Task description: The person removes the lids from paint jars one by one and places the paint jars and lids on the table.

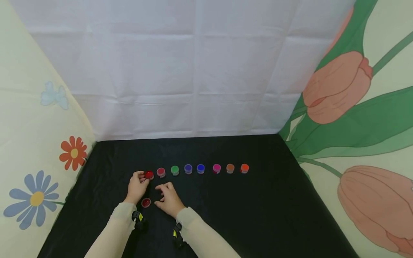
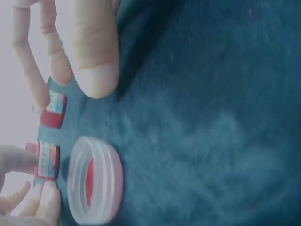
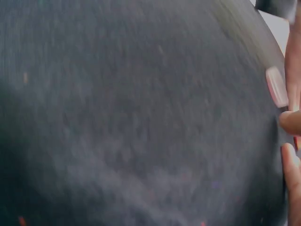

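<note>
In the head view my left hand (image 1: 137,187) is at the left end of a row of small round pots, its fingers next to a dark red pot (image 1: 149,175). The left wrist view shows that labelled red pot (image 2: 53,113) by the fingertips, with the thumb (image 2: 96,56) apart from it; contact is unclear. My right hand (image 1: 170,200) hovers to the right with bent, spread fingers and nothing between them. Between the wrists lies a round lid-like piece (image 1: 146,202), clear-rimmed (image 2: 106,183) and red inside.
To the right along the row stand a pinkish-red pot (image 1: 161,172), a green one (image 1: 175,170), and several blue, magenta, brown and orange ones. Black cloth (image 1: 258,211) covers the table. A white sheet (image 1: 193,71) hangs behind, with flower-patterned cloths at both sides.
</note>
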Available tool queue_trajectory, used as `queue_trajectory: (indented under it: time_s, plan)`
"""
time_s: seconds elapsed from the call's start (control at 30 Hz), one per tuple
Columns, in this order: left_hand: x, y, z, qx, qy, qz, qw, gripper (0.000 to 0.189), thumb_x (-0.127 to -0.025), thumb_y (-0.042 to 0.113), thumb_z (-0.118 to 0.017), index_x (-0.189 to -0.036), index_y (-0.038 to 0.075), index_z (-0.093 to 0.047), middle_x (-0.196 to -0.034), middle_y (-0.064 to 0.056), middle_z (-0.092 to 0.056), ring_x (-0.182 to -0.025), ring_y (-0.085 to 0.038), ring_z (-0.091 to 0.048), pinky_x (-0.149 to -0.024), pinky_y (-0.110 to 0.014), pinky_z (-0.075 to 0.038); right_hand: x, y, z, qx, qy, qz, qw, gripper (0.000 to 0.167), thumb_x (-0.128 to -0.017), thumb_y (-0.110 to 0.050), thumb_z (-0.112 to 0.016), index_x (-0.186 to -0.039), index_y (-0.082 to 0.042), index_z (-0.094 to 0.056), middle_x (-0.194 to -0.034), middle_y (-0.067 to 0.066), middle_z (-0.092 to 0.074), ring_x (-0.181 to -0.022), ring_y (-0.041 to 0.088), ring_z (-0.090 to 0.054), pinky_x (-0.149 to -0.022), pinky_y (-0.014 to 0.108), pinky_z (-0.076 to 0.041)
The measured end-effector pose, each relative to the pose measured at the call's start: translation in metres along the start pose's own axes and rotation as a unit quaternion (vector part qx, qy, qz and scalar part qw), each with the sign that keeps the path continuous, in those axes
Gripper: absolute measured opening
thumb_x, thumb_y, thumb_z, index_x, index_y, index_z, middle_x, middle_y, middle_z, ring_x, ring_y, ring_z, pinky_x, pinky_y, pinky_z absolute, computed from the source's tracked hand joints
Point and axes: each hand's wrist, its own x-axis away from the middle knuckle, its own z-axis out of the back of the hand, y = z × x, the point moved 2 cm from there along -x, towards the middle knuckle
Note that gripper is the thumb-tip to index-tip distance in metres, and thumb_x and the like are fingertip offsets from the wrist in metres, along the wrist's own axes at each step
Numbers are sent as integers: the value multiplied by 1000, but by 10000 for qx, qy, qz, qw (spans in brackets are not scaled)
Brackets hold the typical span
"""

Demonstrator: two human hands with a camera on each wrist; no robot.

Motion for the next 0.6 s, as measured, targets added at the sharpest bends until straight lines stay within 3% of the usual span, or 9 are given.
queue_trajectory:
  time_s: [0.2,0.3,0.43,0.6]
  plan:
    - [13,10,-7,-58,710,-195,9973,24,-97,1,-51,-119,-8,-47,-115,-25,-48,-104,-38,-51,-90,-50,-46,-4,14,5,-191,831,-41,9964,39,-88,3,-73,-124,0,-58,-111,11,-51,-93,17,-58,-80,23,-56]
    - [21,18,-14,-148,812,-357,9959,17,-97,1,-52,-113,-5,-54,-111,-23,-53,-100,-36,-53,-87,-49,-47,-6,16,8,-309,1157,-40,9928,40,-87,7,-68,-126,3,-57,-115,16,-56,-100,25,-60,-83,27,-56]
    - [29,25,-25,-136,541,-259,9981,24,-99,1,-51,-120,-8,-57,-118,-28,-58,-108,-42,-58,-96,-54,-49,-9,18,11,-358,1351,-87,9901,45,-85,14,-60,-129,5,-55,-122,20,-58,-107,31,-61,-88,33,-56]
    - [31,29,-33,-137,-68,84,9998,41,-99,-1,-45,-138,-15,-45,-138,-36,-49,-127,-47,-52,-106,-57,-43,-13,17,15,-509,1079,-383,9921,54,-84,18,-53,-137,5,-51,-129,23,-56,-111,34,-63,-95,41,-54]
